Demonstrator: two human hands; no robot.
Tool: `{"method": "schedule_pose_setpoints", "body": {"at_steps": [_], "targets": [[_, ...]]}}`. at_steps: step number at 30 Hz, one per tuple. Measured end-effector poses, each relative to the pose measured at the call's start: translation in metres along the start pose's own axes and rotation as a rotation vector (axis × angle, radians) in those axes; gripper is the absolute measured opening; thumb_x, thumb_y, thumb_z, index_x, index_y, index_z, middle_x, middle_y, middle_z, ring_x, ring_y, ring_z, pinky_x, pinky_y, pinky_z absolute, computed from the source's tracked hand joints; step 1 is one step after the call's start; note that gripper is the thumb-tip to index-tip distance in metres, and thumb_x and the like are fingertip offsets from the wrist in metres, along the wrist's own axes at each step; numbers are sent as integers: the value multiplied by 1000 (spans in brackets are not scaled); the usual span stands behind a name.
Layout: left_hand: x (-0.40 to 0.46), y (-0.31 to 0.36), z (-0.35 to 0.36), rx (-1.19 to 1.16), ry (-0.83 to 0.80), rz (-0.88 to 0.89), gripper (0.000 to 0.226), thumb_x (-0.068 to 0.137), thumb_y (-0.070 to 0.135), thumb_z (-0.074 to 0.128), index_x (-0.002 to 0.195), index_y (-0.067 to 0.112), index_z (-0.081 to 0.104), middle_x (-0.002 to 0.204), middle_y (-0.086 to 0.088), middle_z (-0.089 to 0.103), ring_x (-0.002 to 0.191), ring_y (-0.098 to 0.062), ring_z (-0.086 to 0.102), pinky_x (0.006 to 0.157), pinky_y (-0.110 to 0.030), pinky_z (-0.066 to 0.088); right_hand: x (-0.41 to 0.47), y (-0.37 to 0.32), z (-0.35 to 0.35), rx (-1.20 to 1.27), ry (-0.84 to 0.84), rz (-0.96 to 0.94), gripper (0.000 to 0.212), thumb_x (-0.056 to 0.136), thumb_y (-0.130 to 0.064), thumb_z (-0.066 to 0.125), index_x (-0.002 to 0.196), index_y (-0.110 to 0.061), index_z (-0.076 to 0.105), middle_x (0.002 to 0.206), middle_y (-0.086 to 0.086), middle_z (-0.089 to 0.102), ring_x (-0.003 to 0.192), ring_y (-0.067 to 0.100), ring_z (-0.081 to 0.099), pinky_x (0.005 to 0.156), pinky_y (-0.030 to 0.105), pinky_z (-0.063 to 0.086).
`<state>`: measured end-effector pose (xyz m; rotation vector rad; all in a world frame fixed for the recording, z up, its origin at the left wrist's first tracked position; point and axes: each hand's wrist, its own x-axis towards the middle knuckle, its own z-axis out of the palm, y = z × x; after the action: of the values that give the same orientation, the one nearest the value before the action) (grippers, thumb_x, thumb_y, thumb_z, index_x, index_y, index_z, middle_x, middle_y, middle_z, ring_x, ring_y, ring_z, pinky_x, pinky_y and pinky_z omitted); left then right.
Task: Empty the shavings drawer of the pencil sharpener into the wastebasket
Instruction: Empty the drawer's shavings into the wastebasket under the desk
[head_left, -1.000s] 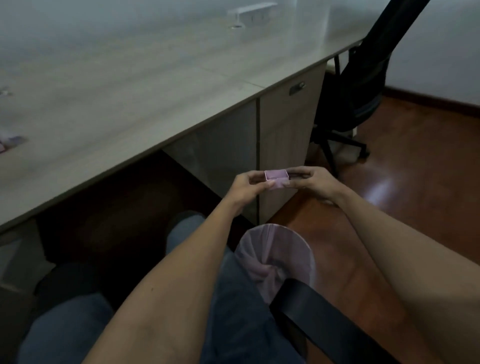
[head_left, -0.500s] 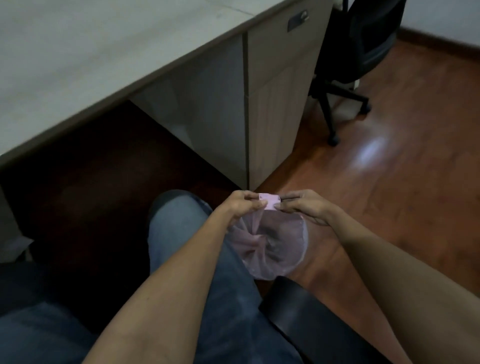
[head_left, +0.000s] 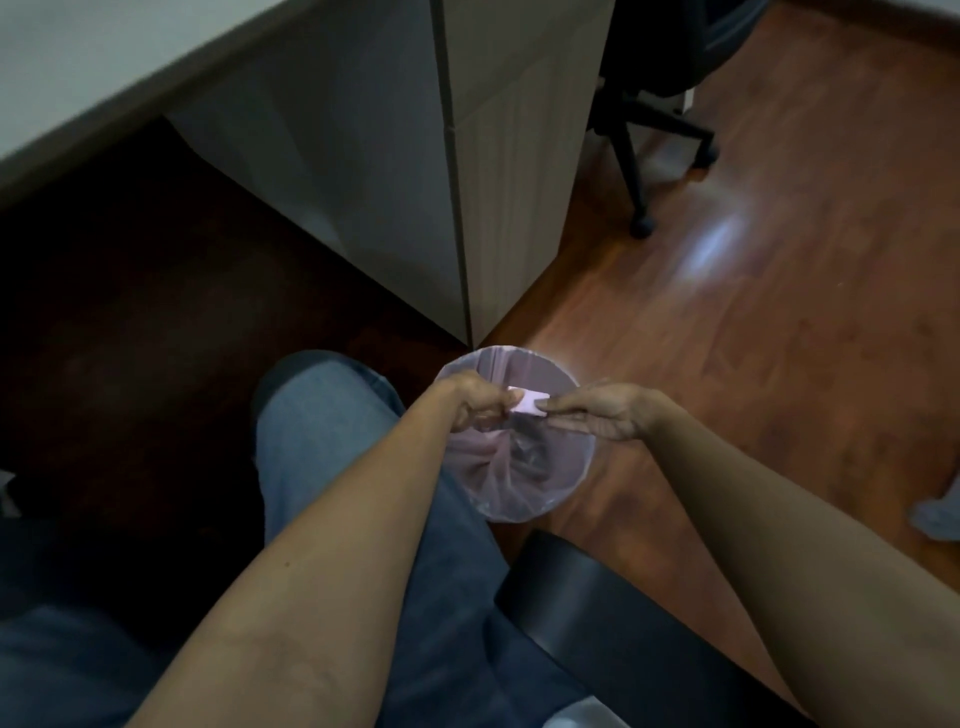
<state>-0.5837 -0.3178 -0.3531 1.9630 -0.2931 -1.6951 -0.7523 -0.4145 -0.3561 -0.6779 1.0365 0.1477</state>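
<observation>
A small pink pencil sharpener (head_left: 529, 404) is held over the mouth of the round wastebasket (head_left: 561, 499), which has a pale pink liner and stands on the wooden floor. My left hand (head_left: 475, 402) pinches the sharpener's left end and my right hand (head_left: 602, 415) pinches its right end. Both hands hover just above the bin's far half. Fingers cover most of the sharpener, so I cannot tell whether its drawer is pulled out. Dark crumpled matter lies at the bottom of the liner.
The desk cabinet (head_left: 498, 171) stands just beyond the bin. A black office chair base (head_left: 644, 130) is at the upper right. My jeans-clad leg (head_left: 332, 467) is left of the bin, a black chair armrest (head_left: 623, 634) at the lower right.
Both hands have come down with the sharpener from desk-front height to just above the wastebasket. The view has tilted down, so the desk top is mostly out of frame.
</observation>
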Motion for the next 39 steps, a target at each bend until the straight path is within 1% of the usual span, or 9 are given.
{"method": "schedule_pose_setpoints", "body": {"at_steps": [4, 10, 14, 20, 25, 30, 33, 36, 39], "targets": [[2, -1, 1, -64, -84, -105, 32, 100, 22, 61, 118, -4, 66, 113, -13, 72, 106, -22, 70, 100, -32, 53, -4, 5, 2, -18, 12, 64, 8, 95, -3, 65, 101, 3, 66, 83, 15, 78, 78, 20, 77, 66, 25, 64], [-10, 8, 13, -83, -78, -154, 31, 99, 33, 61, 99, 2, 63, 90, -13, 64, 82, -22, 66, 88, -34, 54, -7, 2, -2, -11, 64, 138, 38, 92, -19, 71, 119, 7, 63, 122, 25, 63, 100, 31, 68, 75, 32, 62], [-8, 14, 13, -21, -53, -167, 57, 95, 44, 63, 122, -6, 59, 113, -19, 65, 103, -28, 71, 83, -30, 61, -11, -5, -4, -12, 96, 142, 51, 87, -23, 76, 127, 4, 61, 123, 26, 66, 98, 30, 70, 73, 34, 63], [-3, 21, 11, 37, -33, -208, 80, 88, 57, 66, 136, -6, 57, 137, -23, 61, 66, -23, 76, 57, -27, 64, -17, -11, -4, -7, 118, 150, 63, 76, -22, 83, 128, 4, 58, 122, 25, 63, 92, 31, 73, 61, 36, 65], [-12, 28, 15, 53, -39, -174, 78, 90, 54, 66, 138, -6, 54, 137, -20, 62, 75, -25, 72, 61, -27, 63, -19, -15, -8, -16, 139, 135, 64, 79, -23, 83, 131, 4, 57, 128, 28, 63, 74, 34, 78, 56, 35, 64], [-17, 33, 12, 67, -61, -88, 65, 95, 40, 64, 139, -7, 53, 140, -19, 60, 98, -25, 73, 83, -28, 62, -27, -16, -5, -31, 121, 46, 53, 73, -17, 85, 117, 2, 63, 130, 24, 62, 102, 33, 72, 67, 34, 66], [-18, 36, 3, 57, -64, -6, 57, 90, 24, 74, 135, -6, 57, 133, -20, 66, 113, -25, 70, 101, -32, 54, -32, -14, -2, -31, 39, -6, 26, 86, -9, 74, 109, 1, 67, 116, 19, 68, 106, 25, 69, 82, 31, 61], [-23, 38, -10, 21, -71, 103, 56, 79, 4, 83, 127, -13, 60, 128, -25, 67, 115, -27, 69, 102, -34, 54, -39, -17, 1, -65, -27, -83, 13, 90, 3, 67, 102, 2, 69, 106, 14, 73, 103, 18, 69, 86, 25, 59], [-35, 37, -22, 6, -61, 246, 52, 72, -3, 86, 119, -9, 64, 125, -23, 68, 112, -25, 71, 100, -33, 55, -46, -24, 7, -121, 21, -220, 26, 85, 13, 68, 107, 0, 65, 102, 13, 73, 91, 15, 73, 76, 21, 62]]}}
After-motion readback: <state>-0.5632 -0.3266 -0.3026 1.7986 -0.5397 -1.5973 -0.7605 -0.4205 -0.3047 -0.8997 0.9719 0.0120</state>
